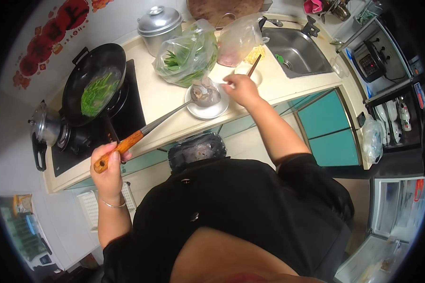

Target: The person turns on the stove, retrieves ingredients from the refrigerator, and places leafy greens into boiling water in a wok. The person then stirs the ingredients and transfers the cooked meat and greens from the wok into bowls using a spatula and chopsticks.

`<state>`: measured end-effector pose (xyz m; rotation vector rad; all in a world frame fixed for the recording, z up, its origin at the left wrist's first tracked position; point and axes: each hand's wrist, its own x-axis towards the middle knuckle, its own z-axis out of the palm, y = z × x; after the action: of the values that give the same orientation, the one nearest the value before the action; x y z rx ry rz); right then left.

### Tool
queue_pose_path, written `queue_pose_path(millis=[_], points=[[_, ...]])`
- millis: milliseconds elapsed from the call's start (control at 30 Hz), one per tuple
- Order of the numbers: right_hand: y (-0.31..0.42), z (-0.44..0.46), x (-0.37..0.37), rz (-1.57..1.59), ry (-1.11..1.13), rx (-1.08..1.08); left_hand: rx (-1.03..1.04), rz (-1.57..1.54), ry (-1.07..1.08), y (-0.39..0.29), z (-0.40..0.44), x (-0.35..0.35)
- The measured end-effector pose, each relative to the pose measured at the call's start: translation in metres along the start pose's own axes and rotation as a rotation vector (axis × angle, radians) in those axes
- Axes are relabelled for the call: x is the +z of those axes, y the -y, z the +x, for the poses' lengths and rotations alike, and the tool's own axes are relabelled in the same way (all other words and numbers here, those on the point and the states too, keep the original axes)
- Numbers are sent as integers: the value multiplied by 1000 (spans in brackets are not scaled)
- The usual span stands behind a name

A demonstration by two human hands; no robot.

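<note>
My left hand [107,165] is wrapped round the wooden handle of a long ladle [163,118]. The ladle's head lies over a white bowl [205,113] on the counter, and a greyish-brown, wet-looking clump [204,92] sits in it. Beside that clump, the fingers of my right hand [243,89] are pinched together; what they hold, if anything, I cannot make out. A brown stick [255,65] slants up just behind my right hand, over a pale dish [254,75] that the hand partly covers.
On the left, a black wok [71,80] with green vegetables [99,96] stands on the stove beside a pressure cooker [47,125]. Behind the bowl are a bag of greens [186,59], another plastic bag [238,40] and a lidded pot [159,28]. A sink [297,47] lies right.
</note>
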<state>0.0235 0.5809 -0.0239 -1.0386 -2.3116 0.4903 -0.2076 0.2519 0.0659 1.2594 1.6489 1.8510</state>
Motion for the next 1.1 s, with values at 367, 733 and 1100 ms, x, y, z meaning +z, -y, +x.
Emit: queue_pose_path(millis=[367,733,1100], points=[[17,29,63,16,308,224,-21,73,-37,-18,-26,33],[-5,22,31,137,244,156,-46,157,-28,-19,-29,45],[-84,46,-2,-57,70,541,-76,116,-57,-16,-29,45]])
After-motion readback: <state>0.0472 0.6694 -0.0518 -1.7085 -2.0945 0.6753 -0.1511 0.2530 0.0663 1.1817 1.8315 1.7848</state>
